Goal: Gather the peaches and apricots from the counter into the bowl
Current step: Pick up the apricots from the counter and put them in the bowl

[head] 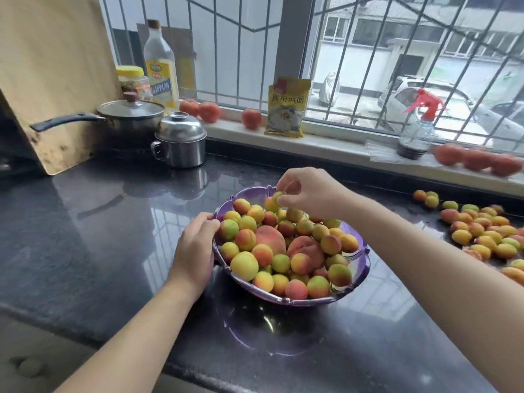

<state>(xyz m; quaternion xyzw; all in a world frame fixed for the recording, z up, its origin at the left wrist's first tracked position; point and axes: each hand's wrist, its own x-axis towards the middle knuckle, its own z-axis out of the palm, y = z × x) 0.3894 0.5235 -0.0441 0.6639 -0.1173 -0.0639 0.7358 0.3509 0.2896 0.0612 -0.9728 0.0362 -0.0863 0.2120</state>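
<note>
Dark glossy stone counter (pixel 85 236) runs under a wide barred window (pixel 340 52) with daylight coming in. Pale windowsill (pixel 326 137) at the far side, tan board (pixel 51 66) leaning far left.

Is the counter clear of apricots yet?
No, a pile of apricots lies on the counter right of the purple bowl.

The yellow packet (pixel 287 107) leaning on the windowsill reads 食用碱面 in large characters across its front. The oil bottle (pixel 160 66) carries a yellow and blue label with Chinese characters too blurred to read.
</note>
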